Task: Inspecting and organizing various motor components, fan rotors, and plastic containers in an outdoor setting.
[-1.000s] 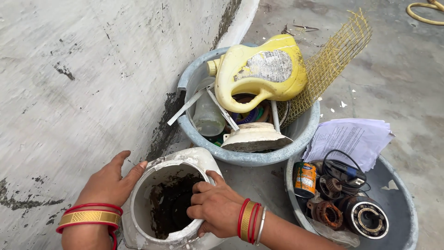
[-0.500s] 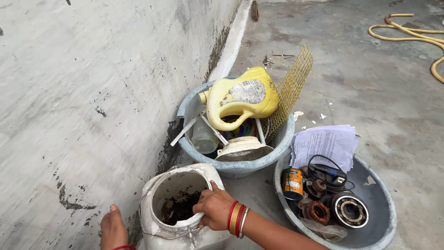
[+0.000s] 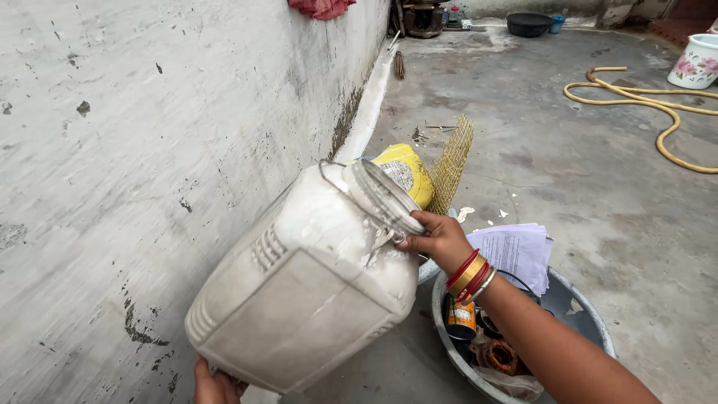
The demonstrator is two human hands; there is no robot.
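One big white plastic jar [image 3: 307, 288] fills the middle of the view, lifted clear of the ground and tipped so its wide mouth points up and away toward the wall side; its sides are smeared and dusty, with moulded ribs on the shoulder; the right hand [image 3: 441, 239] grips the rim at the mouth, fingers curled tight over the lip, three bangles, red and gold, on the wrist; the left hand [image 3: 217, 385] props the jar from below at its base, only partly in view, so I cannot tell how its fingers lie; behind the jar one yellow jug [image 3: 407, 172] with a torn pale label shows, beside one sheet of yellow mesh [image 3: 452, 161]; at right one grey basin [image 3: 580, 322] holds a small orange tin [image 3: 460, 318] with a printed label, a stack of white printed papers [image 3: 516, 251] and rusty metal parts, half hidden by the forearm; one yellow hose [image 3: 651, 105] coils on the concrete floor; one flowered white bucket [image 3: 699, 60] stands far off.
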